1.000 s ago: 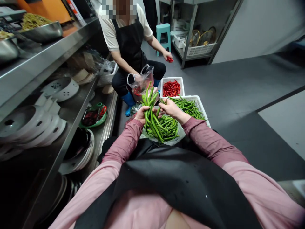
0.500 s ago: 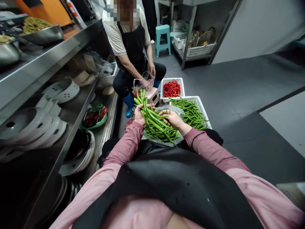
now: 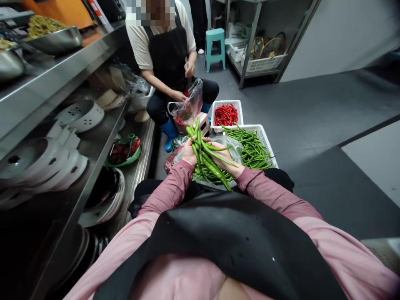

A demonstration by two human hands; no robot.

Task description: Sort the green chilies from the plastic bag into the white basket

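Note:
A bunch of long green peppers (image 3: pixel 210 159) lies across both of my hands. My left hand (image 3: pixel 189 153) is closed round its left side. From the right, my right hand (image 3: pixel 225 156) is against the same bunch, its fingers largely hidden behind the peppers. Under my hands a clear plastic bag (image 3: pixel 238 151) holds more green peppers. Just right of the bag, a white basket (image 3: pixel 265 139) is heaped with green peppers. Behind it stands a smaller white basket (image 3: pixel 240 109) with red peppers.
Opposite me sits a person in a black apron (image 3: pixel 167 54), hands at a plastic bag (image 3: pixel 195 98) over a pink stool (image 3: pixel 204 123). Metal shelves (image 3: pixel 103 160) with white dishes run along my left. A teal stool (image 3: pixel 215 48) stands farther back.
My right hand has moved under the bunch, and the peppers have shifted between my hands. The person opposite has raised one hand, and their bag stands higher and more open.

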